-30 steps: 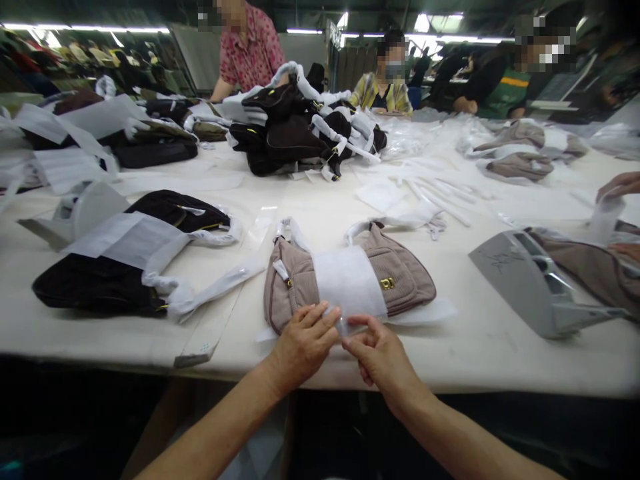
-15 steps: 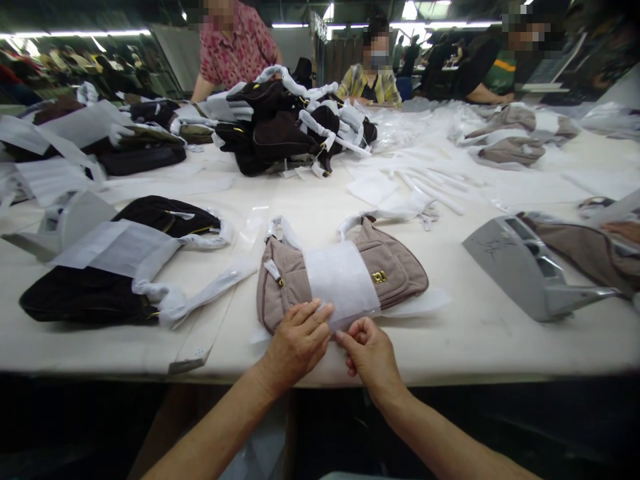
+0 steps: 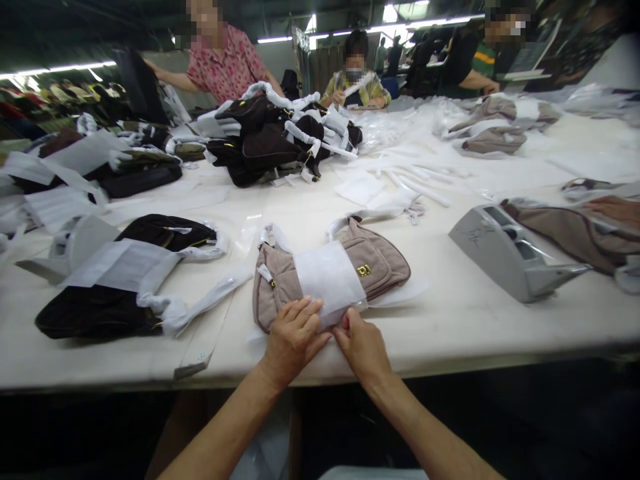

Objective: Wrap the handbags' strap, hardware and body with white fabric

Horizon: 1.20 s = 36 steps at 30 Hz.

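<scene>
There it lay, the taupe bag (image 3: pixel 385 260), face up near the close edge of the white table (image 3: pixel 425 343), a white sheet (image 3: pixel 327 270) banding its middle: call that the hub of the clock. In at seven came the left hand (image 3: pixel 294 333), fingers long and laid flat over the sheet's near side, pressing, I judged, so the band wouldn't slip. And at five, the right hand (image 3: pixel 364 343), fingers curled in, thumb tip right by the sheet's near edge! Pinching something? I couldn't tell; the knuckles hid the fingertips.

Over at nine sat a black bag (image 3: pixel 90 317), banded too, probably set aside for elbow room. At three stood a grey holder (image 3: pixel 493 250), perhaps parked there for easy reach; its far end overlapped another brown bag (image 3: pixel 575 230), where a co-worker's hand (image 3: pixel 620 210) was cut off at the wrist. Up at eleven rose a heap of dark bags (image 3: pixel 270 140), so tangled with wrapped straps that I couldn't count them. Behind it, a dark shape (image 3: pixel 140 87) beside a co-worker's outstretched arm was too blurred to name.
</scene>
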Each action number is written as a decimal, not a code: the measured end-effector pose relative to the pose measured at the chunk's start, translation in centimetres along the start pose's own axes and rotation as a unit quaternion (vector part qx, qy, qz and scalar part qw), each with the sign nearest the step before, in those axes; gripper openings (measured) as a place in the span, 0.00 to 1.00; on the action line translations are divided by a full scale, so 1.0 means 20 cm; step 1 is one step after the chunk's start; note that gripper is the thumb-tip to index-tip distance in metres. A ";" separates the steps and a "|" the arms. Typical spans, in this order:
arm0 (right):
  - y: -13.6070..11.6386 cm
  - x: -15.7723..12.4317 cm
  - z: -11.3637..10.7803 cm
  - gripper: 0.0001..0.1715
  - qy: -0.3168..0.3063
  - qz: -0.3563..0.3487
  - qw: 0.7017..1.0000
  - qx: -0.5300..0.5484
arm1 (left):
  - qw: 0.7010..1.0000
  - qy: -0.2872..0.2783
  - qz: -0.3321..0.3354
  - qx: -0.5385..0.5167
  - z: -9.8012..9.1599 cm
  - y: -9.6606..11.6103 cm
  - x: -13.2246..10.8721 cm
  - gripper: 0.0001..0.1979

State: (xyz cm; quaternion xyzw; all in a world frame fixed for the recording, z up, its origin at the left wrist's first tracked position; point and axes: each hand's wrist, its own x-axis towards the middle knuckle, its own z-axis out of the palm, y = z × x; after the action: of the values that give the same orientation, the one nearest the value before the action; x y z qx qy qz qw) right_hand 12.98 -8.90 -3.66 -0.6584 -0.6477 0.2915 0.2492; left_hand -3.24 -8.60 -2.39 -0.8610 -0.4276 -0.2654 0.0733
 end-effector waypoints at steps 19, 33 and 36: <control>0.33 0.24 -0.51 0.07 0.134 -0.486 0.835 -0.221 | 0.991 0.059 -0.074 0.091 -0.11 0.01 -0.09 0.22; 0.52 0.29 -0.44 0.10 0.129 -0.384 0.890 -0.208 | 0.943 0.126 -0.247 0.187 -0.03 0.08 -0.31 0.17; 0.54 0.30 -0.44 0.12 0.121 -0.388 0.891 -0.203 | 0.932 0.111 -0.290 0.186 -0.01 0.09 -0.32 0.21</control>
State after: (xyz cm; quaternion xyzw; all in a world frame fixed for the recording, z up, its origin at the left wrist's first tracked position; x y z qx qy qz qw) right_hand 26.75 -2.83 -5.49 -0.4208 -0.8616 -0.0484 0.2795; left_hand -5.14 -14.25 -5.28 -0.6352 -0.6900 -0.2843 0.1991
